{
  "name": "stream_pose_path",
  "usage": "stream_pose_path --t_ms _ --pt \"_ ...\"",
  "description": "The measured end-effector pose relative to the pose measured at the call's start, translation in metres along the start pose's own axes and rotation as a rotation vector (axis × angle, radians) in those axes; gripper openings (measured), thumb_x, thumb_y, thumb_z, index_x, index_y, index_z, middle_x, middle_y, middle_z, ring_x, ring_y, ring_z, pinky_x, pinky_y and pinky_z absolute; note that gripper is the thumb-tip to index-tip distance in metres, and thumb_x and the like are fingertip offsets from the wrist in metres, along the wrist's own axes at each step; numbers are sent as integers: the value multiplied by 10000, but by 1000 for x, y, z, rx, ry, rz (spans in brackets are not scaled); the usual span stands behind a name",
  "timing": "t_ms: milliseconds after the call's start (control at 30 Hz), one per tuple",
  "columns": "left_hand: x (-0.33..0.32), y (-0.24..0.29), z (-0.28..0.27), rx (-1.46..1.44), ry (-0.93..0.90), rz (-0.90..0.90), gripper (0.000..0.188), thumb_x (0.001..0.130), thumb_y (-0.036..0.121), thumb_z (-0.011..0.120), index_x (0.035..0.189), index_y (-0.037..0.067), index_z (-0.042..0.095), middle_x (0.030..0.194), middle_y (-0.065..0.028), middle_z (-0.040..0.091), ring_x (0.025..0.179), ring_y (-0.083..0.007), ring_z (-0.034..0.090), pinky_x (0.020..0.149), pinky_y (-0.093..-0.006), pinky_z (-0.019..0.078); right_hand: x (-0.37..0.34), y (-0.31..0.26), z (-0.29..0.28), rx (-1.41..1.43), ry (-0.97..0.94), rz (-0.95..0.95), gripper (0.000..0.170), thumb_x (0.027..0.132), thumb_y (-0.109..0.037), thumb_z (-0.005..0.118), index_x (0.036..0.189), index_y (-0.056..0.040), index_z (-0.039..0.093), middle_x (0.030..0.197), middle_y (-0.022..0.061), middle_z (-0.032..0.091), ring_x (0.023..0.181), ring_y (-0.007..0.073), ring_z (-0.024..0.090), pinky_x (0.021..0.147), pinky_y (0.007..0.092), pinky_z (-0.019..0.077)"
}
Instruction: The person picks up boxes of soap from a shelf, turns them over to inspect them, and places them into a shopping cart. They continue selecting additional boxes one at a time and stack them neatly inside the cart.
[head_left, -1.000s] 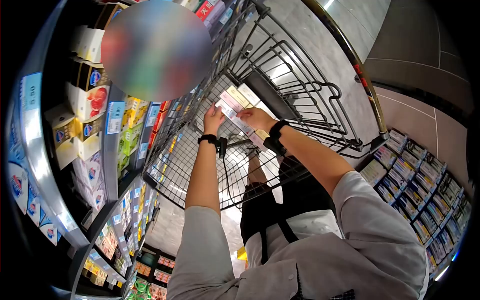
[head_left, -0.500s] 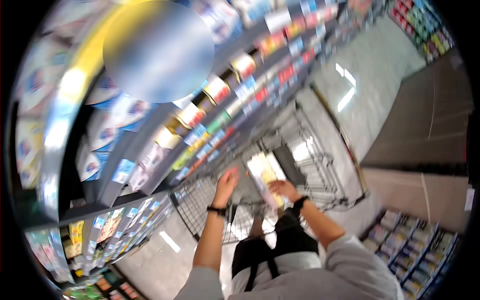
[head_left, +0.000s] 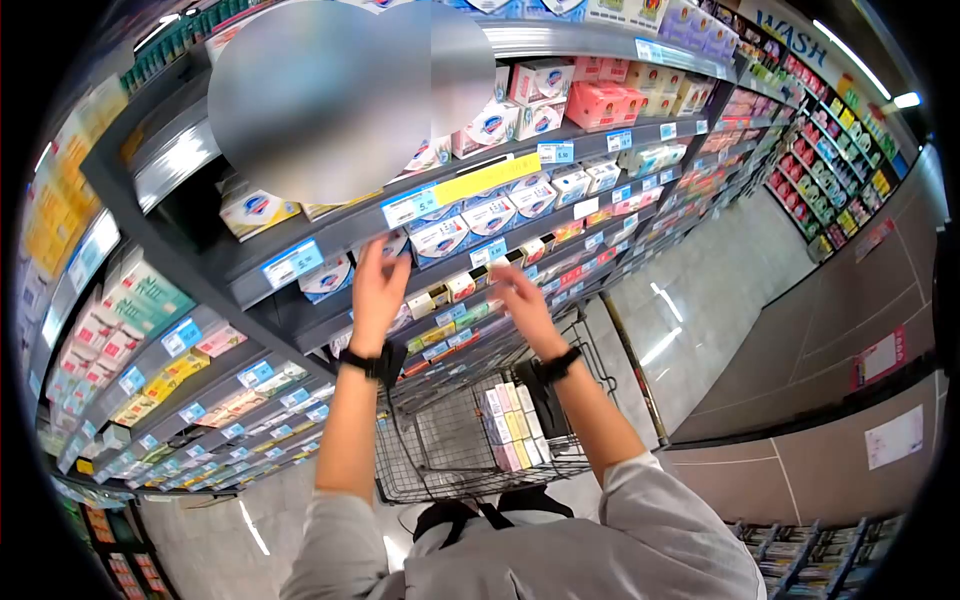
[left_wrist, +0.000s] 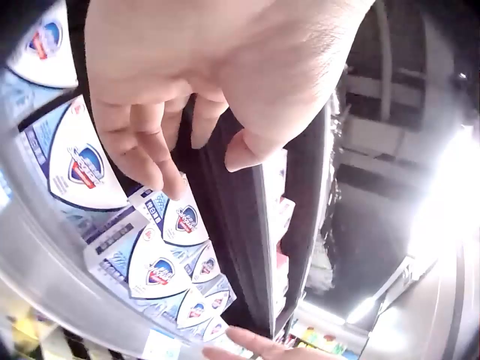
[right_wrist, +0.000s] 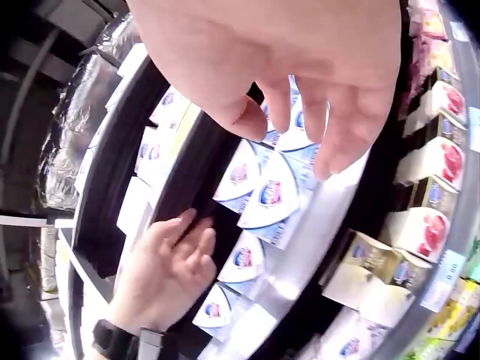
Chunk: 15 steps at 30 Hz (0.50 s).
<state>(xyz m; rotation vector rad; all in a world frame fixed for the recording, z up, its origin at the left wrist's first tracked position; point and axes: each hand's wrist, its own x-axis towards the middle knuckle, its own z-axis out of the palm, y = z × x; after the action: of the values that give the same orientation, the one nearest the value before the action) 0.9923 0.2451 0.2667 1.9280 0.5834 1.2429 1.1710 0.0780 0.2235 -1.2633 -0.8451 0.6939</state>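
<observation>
My left hand reaches up to a shelf of white-and-blue soap boxes, its fingertips right at the row's left part. In the left wrist view, its fingers hang loosely bent over one soap box, with nothing gripped. Lower and to the right, my right hand hovers in front of the shelves, holding nothing. The right wrist view has its relaxed fingers overlapping soap boxes, while my left hand shows at the lower left with its palm facing the boxes.
Below my hands stands a wire shopping cart holding several pastel boxes. Price tags line the shelf edges. More soap boxes sit one shelf higher. The tiled floor runs along the aisle at right.
Both hands have left the pastel boxes in the cart and risen to the shelf, the left one farther. The head view has swung up toward the shelves.
</observation>
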Motion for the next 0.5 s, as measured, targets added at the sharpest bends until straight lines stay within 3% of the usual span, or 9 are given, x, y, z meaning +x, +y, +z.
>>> stream_pose_path --t_ms 33,67,100,200,267,300,400,467,500 --pt "13 -1 4 5 -2 -79 405 844 203 631 1173 -13 536 1120 -169 597 793 -229 649 671 -329 493 10 -14 9 52 15 4 448 874 -114 537 1312 -64 460 1002 1 614 805 72 566 644 203 448" --pt "30 -11 3 78 -135 -257 362 828 271 645 1061 -3 605 980 -159 659 821 -240 654 693 -344 491 21 -34 17 -5 -11 -30 520 862 -118 549 1360 -73 410 1124 28 575 844 84 577 670 211 460" --pt "39 -10 6 64 -126 -256 362 828 271 645 1061 -3 605 980 -159 659 821 -240 654 693 -344 491 30 -46 24 -20 -15 -34 520 862 -118 549 1360 -73 410 1124 28 575 844 84 577 670 211 460" --pt "54 -8 16 44 -76 -163 322 807 303 662 992 40 649 907 -141 683 860 -269 654 718 -352 490 47 -71 46 -93 -61 -50 616 857 -143 560 1421 -86 320 1187 44 549 901 103 586 707 240 472" --pt "58 -16 22 147 -1 9 324 795 315 669 1027 88 652 940 -129 680 883 -299 645 734 -374 488 51 -80 55 44 -96 121 684 875 -154 524 1474 -128 195 1348 60 468 1019 164 588 813 312 463" --pt "58 -14 21 138 -6 13 324 795 315 669 1027 88 652 940 -129 680 883 -299 645 734 -374 488 53 -80 58 38 -88 118 684 875 -154 524 1474 -128 195 1348 60 468 1019 164 588 813 312 463" --pt "61 -12 23 291 17 -69 341 789 333 673 1034 98 653 951 -132 676 892 -329 633 744 -392 487 59 -80 64 -18 -112 148 732 892 -228 553 1483 -128 132 1511 38 216 1112 199 550 865 370 446" --pt "58 -18 27 372 184 106 350 784 353 682 1000 80 651 891 -139 673 832 -316 636 703 -387 485 59 -80 62 -19 -130 158 735 892 -242 561 1481 -131 136 1509 45 219 1109 200 551 866 373 445" --pt "53 -12 22 361 188 94 350 784 353 682 1000 80 651 891 -139 673 832 -316 636 703 -387 485 58 -81 61 -6 -154 168 739 892 -256 570 1480 -133 140 1507 52 221 1107 201 553 866 375 444"
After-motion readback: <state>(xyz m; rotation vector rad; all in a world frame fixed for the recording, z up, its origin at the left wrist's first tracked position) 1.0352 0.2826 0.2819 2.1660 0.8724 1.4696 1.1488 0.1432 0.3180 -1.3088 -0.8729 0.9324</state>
